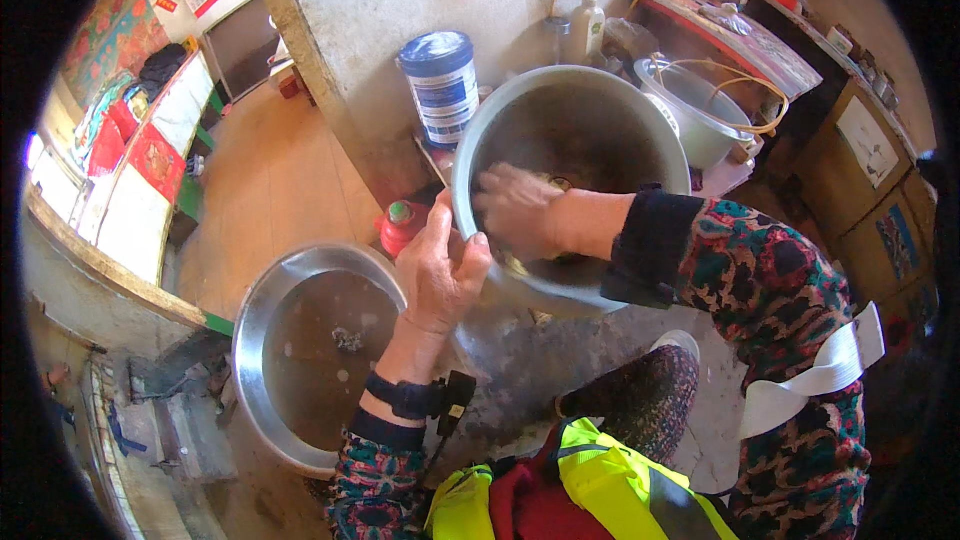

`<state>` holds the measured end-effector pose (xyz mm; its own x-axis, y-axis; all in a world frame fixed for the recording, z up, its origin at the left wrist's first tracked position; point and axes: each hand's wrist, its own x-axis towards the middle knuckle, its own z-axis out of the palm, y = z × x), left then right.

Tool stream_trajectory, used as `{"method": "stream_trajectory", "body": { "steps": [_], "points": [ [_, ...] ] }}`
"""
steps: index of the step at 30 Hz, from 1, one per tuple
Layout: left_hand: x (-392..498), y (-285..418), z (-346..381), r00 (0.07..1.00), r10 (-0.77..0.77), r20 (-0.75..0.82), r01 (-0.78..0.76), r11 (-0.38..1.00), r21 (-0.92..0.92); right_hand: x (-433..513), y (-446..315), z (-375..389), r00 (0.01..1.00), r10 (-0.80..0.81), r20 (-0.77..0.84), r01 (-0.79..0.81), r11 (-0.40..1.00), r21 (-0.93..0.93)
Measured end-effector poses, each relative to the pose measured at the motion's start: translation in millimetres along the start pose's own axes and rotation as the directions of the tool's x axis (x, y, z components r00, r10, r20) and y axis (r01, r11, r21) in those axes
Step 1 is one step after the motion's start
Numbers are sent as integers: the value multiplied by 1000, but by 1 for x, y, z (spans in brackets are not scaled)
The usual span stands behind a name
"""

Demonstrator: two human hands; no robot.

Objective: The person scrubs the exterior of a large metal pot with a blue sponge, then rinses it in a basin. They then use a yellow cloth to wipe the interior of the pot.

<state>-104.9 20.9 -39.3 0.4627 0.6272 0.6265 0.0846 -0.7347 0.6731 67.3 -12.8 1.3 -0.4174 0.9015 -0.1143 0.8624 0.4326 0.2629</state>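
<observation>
A large grey metal pot (677,157) tilts in front of me, its mouth towards the camera. My left hand (442,266) grips its rim on the near left, thumb inside and fingers outside. Inside the pot, my right hand (517,210) is at the left part of the wall, blurred by motion; whether it holds anything cannot be seen. Some yellowish pieces lie under and beside it, too hidden to name. A wide metal basin (251,349) of cloudy brown water stands at the lower left, left of my left wrist.
Behind the pot stand a blue-lidded plastic bucket (442,90) and a pump bottle (589,24). A smaller metal pot (701,120) with a looped hose sits at its right. A red container with a green cap (400,214) is between basin and pot. A doorway opens at left.
</observation>
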Motion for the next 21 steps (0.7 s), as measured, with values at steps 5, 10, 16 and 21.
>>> {"method": "stream_trajectory", "body": {
  "steps": [5,10,16,21],
  "points": [
    [1,3,2,998,-57,2,57,998,-27,-28,-2,12,939,-320,122,305,944,129],
    [2,0,3,997,-78,12,79,994,-79,-43,26,-2,988,-85,-130,91,995,44],
    [-4,-7,1,987,-137,87,153,966,-209,-22,37,-19,644,761,-80,-655,602,456],
    [3,-9,1,990,-70,124,91,981,-171,-7,9,-7,906,408,-116,-374,897,235]
  ]
}}
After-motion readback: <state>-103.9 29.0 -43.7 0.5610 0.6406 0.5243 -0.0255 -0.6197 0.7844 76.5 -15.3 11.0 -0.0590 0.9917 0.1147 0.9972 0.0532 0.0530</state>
